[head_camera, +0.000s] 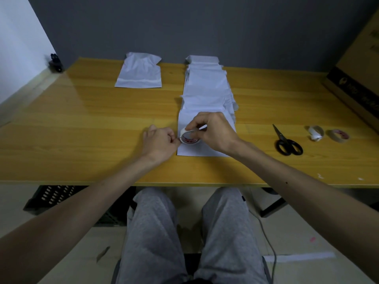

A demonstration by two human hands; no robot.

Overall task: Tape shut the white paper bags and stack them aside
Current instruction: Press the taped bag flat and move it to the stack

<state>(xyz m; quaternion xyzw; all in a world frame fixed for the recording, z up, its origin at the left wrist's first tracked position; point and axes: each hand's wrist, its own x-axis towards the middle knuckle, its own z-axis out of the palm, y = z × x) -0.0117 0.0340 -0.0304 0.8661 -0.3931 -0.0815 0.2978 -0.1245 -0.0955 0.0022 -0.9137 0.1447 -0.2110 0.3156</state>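
Getting tape ready for a flat white paper bag (202, 150)
The right hand (213, 132) curls its fingers round a small white tape roll (189, 137), steady over the bag; the left hand (160, 141) pinches the roll's edge (likely the loose end, to pull it). A second white bag (139, 74) lies aside at eleven o'clock.

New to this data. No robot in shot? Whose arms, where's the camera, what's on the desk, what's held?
No robot: a person works bare-handed, and the single camera sits on their head, looking down. On the wooden table lie an overlapping row of white paper bags, one separate bag left of it, scissors and two spare rolls to the right. The right hand grips a tape roll over the nearest bag; the left hand pinches at its edge, probably the loose end.
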